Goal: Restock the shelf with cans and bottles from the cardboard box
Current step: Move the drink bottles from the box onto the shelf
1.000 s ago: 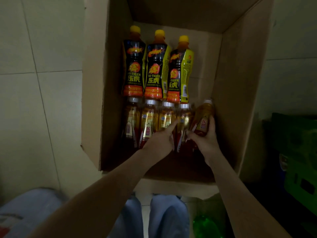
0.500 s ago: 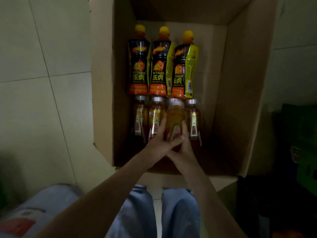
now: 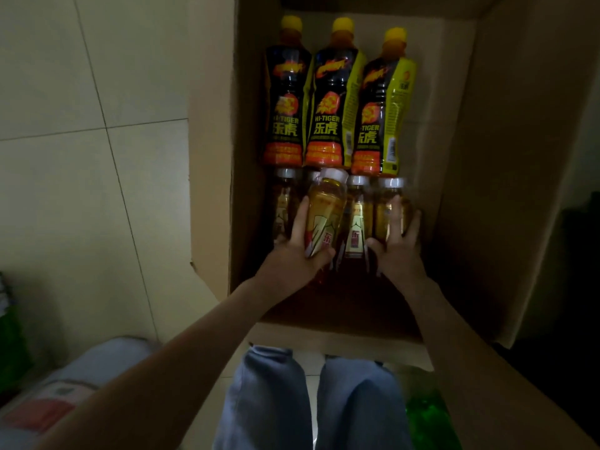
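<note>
- My left hand [image 3: 292, 254] grasps one small amber bottle [image 3: 324, 216]; its fingers [image 3: 300, 216] curl round the lower body, and the bottle is lifted above its row.
- The long axis of this bottle points away from me, with the white cap a little to the right and the base in my palm.
- My right hand [image 3: 399, 251] lies on the rightmost amber bottle [image 3: 380, 219]. The thumb is on its left side and the fingers [image 3: 394, 209] go over its top and right side. I cannot tell if this grip is already closed.
- That bottle lies flat in the cardboard box [image 3: 487, 157], cap away from me and base under my palm. I judge the coming move is to close the fingers round its body and pull it up and toward me.
- Another amber bottle [image 3: 355, 222] lies just beside it on the left, touching or nearly so, and there my thumb has little room.
- Three Hi-Tiger bottles [image 3: 332, 108] lie behind the amber row, their bases near the white caps.
- The shelf is not in view.
</note>
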Motion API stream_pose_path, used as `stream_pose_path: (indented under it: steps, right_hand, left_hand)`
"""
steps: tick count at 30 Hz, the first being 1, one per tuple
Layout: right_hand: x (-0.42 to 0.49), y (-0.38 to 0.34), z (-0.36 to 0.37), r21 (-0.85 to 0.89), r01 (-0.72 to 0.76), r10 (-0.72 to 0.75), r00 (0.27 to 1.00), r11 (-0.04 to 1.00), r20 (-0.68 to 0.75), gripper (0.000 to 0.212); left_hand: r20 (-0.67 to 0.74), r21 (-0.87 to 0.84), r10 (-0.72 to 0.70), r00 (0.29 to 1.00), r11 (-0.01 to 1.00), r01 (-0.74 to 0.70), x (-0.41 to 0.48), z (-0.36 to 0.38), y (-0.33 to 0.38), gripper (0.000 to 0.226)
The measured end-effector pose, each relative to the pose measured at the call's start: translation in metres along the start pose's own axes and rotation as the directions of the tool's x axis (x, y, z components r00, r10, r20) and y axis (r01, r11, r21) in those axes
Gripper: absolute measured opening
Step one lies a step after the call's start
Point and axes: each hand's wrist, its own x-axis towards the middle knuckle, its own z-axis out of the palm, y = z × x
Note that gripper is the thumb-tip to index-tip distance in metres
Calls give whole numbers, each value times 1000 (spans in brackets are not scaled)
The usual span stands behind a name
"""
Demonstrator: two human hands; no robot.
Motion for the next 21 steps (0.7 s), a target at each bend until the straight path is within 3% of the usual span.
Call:
stream_pose_path:
  steps: [5,8,13,16,21]
  right_hand:
    - [-5,10,-10,-202,63,-85,992,977,-98,95]
    - [-31,-2,-27,-179,16,-48,983,984,-179,90]
    - [-126,-51,-84,-58,93,-106,947,994,-305,92]
    - [-193,-88,-131,102,153,-118,949,983,-293,91]
    - [-309,-149,-203,397,197,-29,920,897,-390,93]
  left_hand:
    - [-9,-86,-22,1000,996,21,0,2,6,90]
    - [-5,-131,-40,999,991,39,-16,-7,20,84]
    - [51,-184,-17,999,983,26,-94,-29,67,83]
    - [83,-238,78,993,970,-56,-162,-48,110,84]
    - [118,-276,268,956,934,-227,-271,-83,193,79]
